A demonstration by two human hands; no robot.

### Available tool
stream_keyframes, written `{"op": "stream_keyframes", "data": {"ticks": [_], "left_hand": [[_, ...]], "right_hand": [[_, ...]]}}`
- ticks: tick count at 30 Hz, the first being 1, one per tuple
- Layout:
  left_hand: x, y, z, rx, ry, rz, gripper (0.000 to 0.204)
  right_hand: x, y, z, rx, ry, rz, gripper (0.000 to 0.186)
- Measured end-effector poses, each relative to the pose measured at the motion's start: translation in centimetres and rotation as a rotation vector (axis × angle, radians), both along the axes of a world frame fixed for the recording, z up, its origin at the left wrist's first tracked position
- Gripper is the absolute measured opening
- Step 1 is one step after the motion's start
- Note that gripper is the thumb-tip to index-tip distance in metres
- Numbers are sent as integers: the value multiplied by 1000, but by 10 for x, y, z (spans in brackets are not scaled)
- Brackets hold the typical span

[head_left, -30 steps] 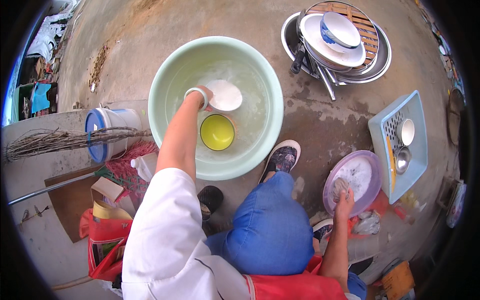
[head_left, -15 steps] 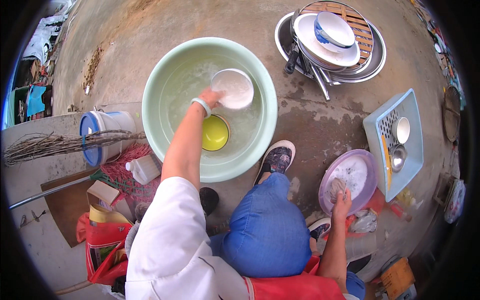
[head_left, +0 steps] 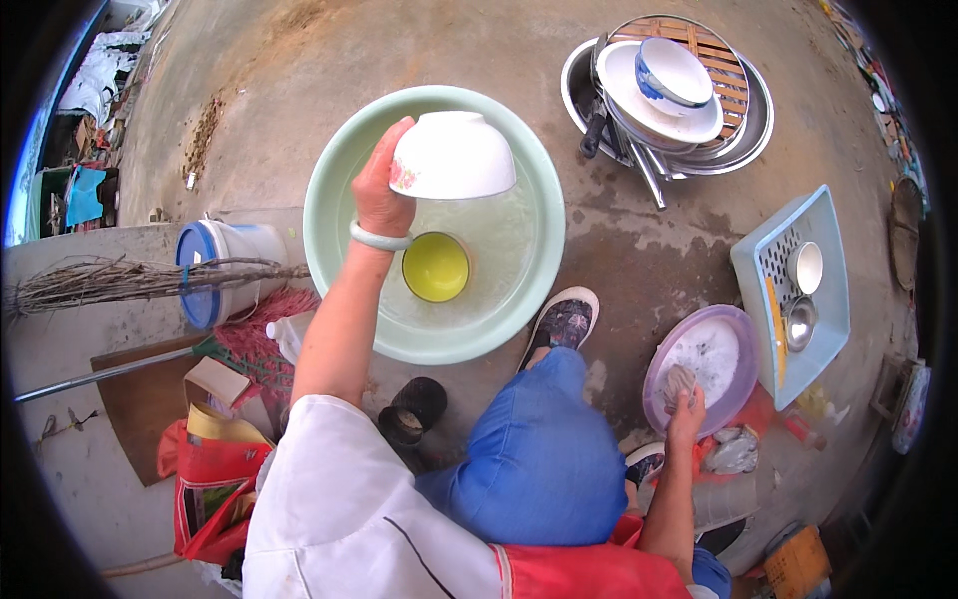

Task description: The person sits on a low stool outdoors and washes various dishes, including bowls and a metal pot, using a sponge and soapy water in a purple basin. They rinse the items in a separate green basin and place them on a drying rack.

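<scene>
My left hand (head_left: 382,195) grips a white bowl (head_left: 457,155) with a pink floral patch on its side. The bowl is turned over, foot up and rim down, above the large pale green basin (head_left: 321,190). Cloudy water fills that basin, and a yellow-green bowl (head_left: 435,268) sits in it below my wrist. On the right, my right hand (head_left: 686,414) is closed on a greyish-brown cloth (head_left: 680,385). The cloth is at the near edge of a purple basin (head_left: 746,344) with white suds in it.
A blue basket (head_left: 841,290) with a white bowl and a metal bowl stands at right. Metal basins (head_left: 766,110) with stacked dishes lie at far right. A lidded bucket (head_left: 254,250), a twig broom (head_left: 95,284) and a red bag (head_left: 205,469) are at left.
My left hand has raised the white bowl out of the water and tipped it over, foot up. The right hand stays at the purple basin with the cloth.
</scene>
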State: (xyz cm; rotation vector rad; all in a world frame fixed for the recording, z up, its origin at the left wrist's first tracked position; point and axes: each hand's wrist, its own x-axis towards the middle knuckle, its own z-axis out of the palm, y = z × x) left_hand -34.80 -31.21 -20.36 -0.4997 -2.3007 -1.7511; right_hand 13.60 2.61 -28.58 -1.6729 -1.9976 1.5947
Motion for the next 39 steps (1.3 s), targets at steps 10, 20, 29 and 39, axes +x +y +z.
{"op": "stream_keyframes", "data": {"ticks": [10,20,29,39], "left_hand": [[45,-48,5,-483,39,53,30],[98,-112,-55,-366,-1068,39,40],[86,-99,-63,-836,-780,1,41],[92,-148,-112,-677,-870,-6,49]], "right_hand": [[7,2,1,-1,-9,-33,36],[14,8,-12,2,14,-11,37],[15,6,-4,-38,25,-48,35],[0,3,-1,199,-68,-49,32]]}}
